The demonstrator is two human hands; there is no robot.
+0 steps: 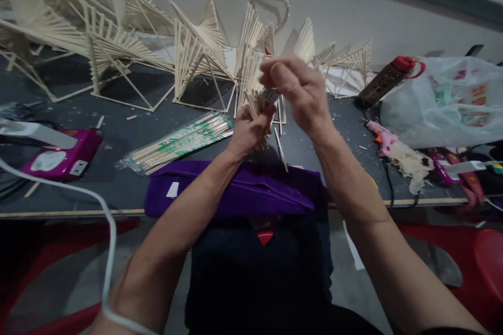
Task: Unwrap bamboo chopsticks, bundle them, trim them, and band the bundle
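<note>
My left hand (253,131) is closed around several thin wooden sticks (251,102) above the table's middle. Their ends point up from my fingers. Just above and to the right is my right hand (301,86), its fingers curled and slightly blurred. What it grips, if anything, I cannot make out; a small greyish thing shows between the two hands. Right behind them stands a twisted stick model (248,70), partly hidden. Loose sticks (281,151) lie below my hands, beside a folded purple cloth (236,188) at the table edge.
Fanned stick models (200,57) line the back of the dark table. A plastic pack of sticks (181,141) lies left of my hands. To the right are a pink glue gun (381,138), a dark bottle (385,81) and a plastic bag (444,99). A white cable (112,241) crosses the left.
</note>
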